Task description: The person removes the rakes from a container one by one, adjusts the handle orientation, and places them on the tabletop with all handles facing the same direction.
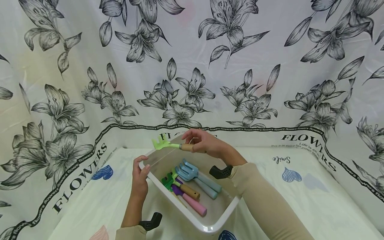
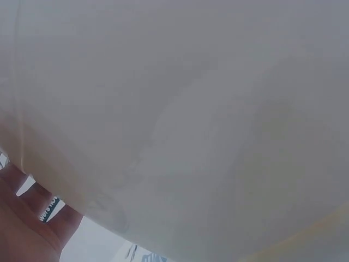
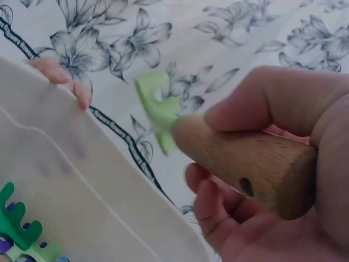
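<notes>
My right hand (image 1: 207, 143) holds a small light-green garden hand rake (image 1: 163, 145) by its wooden handle (image 3: 245, 158), above the far side of a white plastic bin (image 1: 210, 228). The rake's prongs point left. My left hand (image 1: 140, 176) grips the bin's rim at its left corner, thumb over the edge and fingers outside. The bin is tilted. In it lie light-blue hand forks (image 1: 189, 171), a dark-green rake head (image 1: 168, 180), a purple tool with a pink handle (image 1: 195, 205) and a wooden-handled tool (image 1: 189, 191). The bin's wall fills most of the left wrist view.
Below the bin spreads a pale cloth (image 1: 300, 206) printed with hearts and words. A white curtain (image 1: 192, 43) with black flower drawings hangs behind and at both sides. Black wrist cameras (image 1: 221, 172) sit on both forearms, by the beige sleeves.
</notes>
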The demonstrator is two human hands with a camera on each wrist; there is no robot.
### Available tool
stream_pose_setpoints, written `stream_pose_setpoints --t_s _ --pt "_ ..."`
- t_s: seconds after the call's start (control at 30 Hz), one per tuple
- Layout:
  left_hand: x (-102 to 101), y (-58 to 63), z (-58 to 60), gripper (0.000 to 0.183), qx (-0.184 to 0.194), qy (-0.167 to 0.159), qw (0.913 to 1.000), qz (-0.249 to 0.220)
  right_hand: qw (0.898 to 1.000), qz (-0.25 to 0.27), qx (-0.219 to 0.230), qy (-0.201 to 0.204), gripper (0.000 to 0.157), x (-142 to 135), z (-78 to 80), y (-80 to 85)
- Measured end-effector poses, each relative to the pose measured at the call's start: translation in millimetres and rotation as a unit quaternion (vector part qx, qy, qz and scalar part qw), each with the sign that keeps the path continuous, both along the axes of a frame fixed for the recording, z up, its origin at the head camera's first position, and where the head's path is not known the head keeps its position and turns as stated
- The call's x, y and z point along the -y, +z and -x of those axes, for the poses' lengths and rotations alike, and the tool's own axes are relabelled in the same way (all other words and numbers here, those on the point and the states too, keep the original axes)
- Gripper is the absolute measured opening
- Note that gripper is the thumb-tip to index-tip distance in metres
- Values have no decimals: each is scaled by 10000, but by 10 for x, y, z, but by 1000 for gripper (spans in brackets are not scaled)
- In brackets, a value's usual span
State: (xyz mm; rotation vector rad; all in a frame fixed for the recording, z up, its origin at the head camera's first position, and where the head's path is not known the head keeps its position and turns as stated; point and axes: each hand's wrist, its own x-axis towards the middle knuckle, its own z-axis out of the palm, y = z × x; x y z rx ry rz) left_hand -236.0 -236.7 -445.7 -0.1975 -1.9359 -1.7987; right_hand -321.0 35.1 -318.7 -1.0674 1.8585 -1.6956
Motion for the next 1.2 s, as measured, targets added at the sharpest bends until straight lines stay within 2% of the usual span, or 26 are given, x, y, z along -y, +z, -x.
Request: stream_pose_setpoints --t_s 0.07,0.17,0.33,0.5,0.83,1.03,1.2 --pt "7 7 -7 34 -42 -45 10000 -44 9996 196 102 -164 49 -13 -20 35" --pt "11 25 -29 35 85 -52 9999 23 9982 352 133 -458 48 -75 -39 81" --pt "18 17 -35 36 208 60 9997 140 9947 371 -146 -947 50 -259 -35 115" --pt "22 13 -32 37 228 106 9995 188 9858 388 -407 -1585 54 -416 -39 148" --pt "2 -8 -29 35 141 69 9997 168 9707 365 -553 -2308 50 -674 -28 102" --pt "6 -3 -24 34 127 -20 9999 116 9591 168 -517 -2777 49 -875 -7 83" --pt "24 2 -17 34 145 4 9998 116 9496 107 -229 -3124 48 -993 0 43"
